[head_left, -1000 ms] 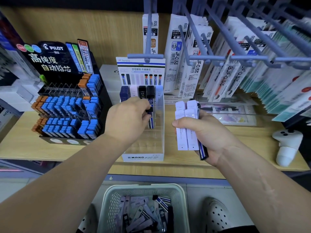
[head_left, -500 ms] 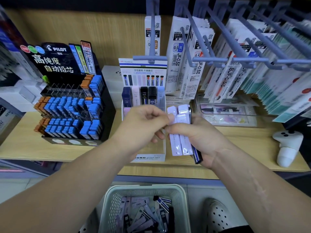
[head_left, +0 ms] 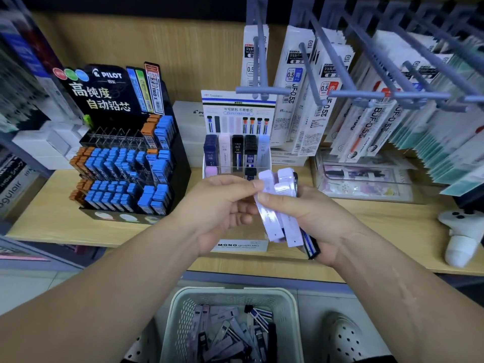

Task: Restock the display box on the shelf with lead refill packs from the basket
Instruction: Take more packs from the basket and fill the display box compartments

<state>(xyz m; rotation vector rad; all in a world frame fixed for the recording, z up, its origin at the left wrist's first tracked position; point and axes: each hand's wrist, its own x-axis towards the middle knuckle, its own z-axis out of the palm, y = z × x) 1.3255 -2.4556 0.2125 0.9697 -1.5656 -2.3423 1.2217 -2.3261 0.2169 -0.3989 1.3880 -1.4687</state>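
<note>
Pale green plastic basket (head_left: 180, 305) on the floor, nearest; loose lead refill packs (head_left: 225, 334) heaped inside, lilac and dark-striped. Above it, both hands meet at the shelf edge. Right hand (head_left: 314, 218) curled round a fanned bundle of packs (head_left: 292, 231), thumb across their fronts; mostly lilac, one navy-striped at the back. Left hand (head_left: 220, 208) pinches the top end of the front lilac pack (head_left: 271, 224) between thumb and forefinger, other fingers loosely bent. Behind the hands, clear display box (head_left: 241, 244) on the wooden shelf (head_left: 52, 224), upright packs in its rear row. Black Pilot stand (head_left: 125, 163) to its left; hanging pen refills (head_left: 296, 87) beyond.
</note>
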